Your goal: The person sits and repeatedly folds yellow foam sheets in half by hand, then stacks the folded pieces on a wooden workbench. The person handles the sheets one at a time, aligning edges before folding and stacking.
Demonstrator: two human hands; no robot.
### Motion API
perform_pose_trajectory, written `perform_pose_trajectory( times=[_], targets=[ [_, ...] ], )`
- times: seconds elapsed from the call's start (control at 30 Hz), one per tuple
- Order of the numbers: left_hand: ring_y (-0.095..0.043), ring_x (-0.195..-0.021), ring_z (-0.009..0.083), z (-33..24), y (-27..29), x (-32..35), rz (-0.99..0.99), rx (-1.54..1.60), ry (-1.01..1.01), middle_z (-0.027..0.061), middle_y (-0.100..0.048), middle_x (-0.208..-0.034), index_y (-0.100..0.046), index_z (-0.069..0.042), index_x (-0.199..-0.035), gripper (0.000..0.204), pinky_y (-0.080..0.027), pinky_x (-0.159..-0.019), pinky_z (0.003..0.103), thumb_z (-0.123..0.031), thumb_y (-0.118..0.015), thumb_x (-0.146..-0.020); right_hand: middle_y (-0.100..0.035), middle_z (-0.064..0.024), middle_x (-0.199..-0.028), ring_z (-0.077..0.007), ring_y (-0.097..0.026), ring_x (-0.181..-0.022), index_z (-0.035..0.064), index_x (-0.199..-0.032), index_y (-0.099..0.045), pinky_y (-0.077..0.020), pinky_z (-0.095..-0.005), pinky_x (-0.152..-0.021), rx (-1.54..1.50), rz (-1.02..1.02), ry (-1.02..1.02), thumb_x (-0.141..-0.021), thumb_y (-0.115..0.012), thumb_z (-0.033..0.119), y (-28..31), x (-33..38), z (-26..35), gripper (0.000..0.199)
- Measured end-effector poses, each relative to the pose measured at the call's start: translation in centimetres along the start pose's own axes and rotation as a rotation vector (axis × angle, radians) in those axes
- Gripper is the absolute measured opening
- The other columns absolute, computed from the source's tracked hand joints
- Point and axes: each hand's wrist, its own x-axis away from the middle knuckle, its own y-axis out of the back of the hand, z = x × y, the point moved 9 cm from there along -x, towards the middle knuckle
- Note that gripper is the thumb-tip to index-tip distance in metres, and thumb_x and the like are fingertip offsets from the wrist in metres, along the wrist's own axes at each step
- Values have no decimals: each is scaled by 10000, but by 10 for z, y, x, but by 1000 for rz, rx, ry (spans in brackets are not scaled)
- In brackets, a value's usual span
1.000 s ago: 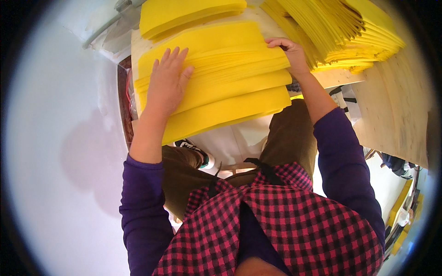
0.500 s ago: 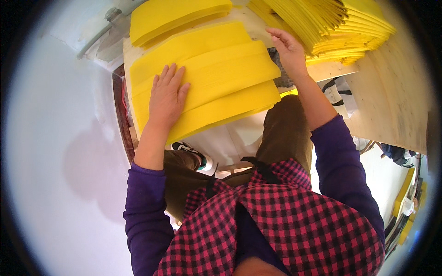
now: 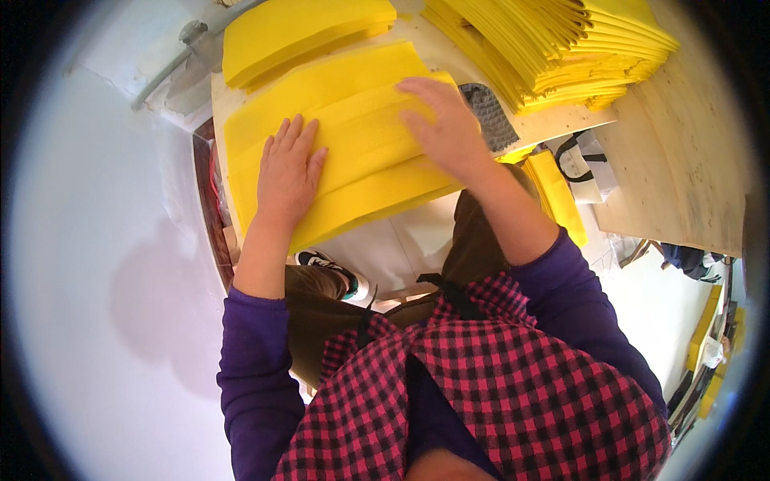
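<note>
Folded yellow fabric sheets (image 3: pixel 353 164) lie in overlapping layers on the wooden table in front of me. On their left part rests my left hand (image 3: pixel 290 164), palm down and flat, with its fingers stretched out. My right hand (image 3: pixel 445 128) is over the right part of the same sheets, fingers apart and a little blurred; nothing shows in it. Whether its fingertips touch the fabric I cannot tell. Just right of that hand, a dark grey textured pad (image 3: pixel 489 119) lies at the table's edge.
Behind the sheets sits a yellow fabric stack (image 3: pixel 305 40). A taller pile of folded yellow pieces (image 3: pixel 553 56) stands at the far right of the wooden table (image 3: pixel 553 120). Below the right edge are a white bag with black handles (image 3: pixel 589 172) and more yellow fabric (image 3: pixel 557 200).
My right hand has moved left, from beside the sheets to over their right part. More of the grey pad shows now. My left hand has stayed in place on the fabric.
</note>
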Motion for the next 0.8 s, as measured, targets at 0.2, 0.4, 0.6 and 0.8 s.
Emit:
perform_pose_trajectory(
  times=[0.2, 0.4, 0.6, 0.8],
  targets=[
    [-364, -1336, 334, 1, -3, -1, -4, -2, 12, 168, -446, -1400, -501, -94, -1323, 440, -251, -1111, 461, -310, -505, -940, -655, -33, -892, -112, -576, -796, 15, -1037, -653, -462, -258, -730, -180, -36, -547, -876, -649, 215, 41, -11, -113, 257],
    [-353, -1344, 331, 1, -3, 1, -1, -9, 18, 164, -435, -1412, -502, -96, -1324, 443, -245, -1113, 460, -317, -507, -940, -620, 3, -783, -84, -514, -713, 3, -879, -665, -419, -245, -641, -119, 63, -634, -851, -682, 272, 30, -10, -141, 271],
    [-330, -1359, 336, 1, -5, 2, 20, -14, 26, 163, -415, -1430, -487, -99, -1341, 428, -223, -1127, 456, -296, -485, -961, -611, 9, -760, -82, -517, -701, 5, -833, -657, -426, -249, -642, -150, 134, -656, -844, -687, 283, 15, -14, -145, 280],
    [-334, -1357, 328, 0, -3, 3, -16, -20, 16, 161, -421, -1425, -492, -101, -1336, 437, -229, -1121, 457, -313, -490, -954, -607, 13, -769, -76, -519, -697, 19, -829, -659, -428, -247, -649, -288, 137, -694, -858, -679, 273, 4, -18, -154, 256]
  ],
)
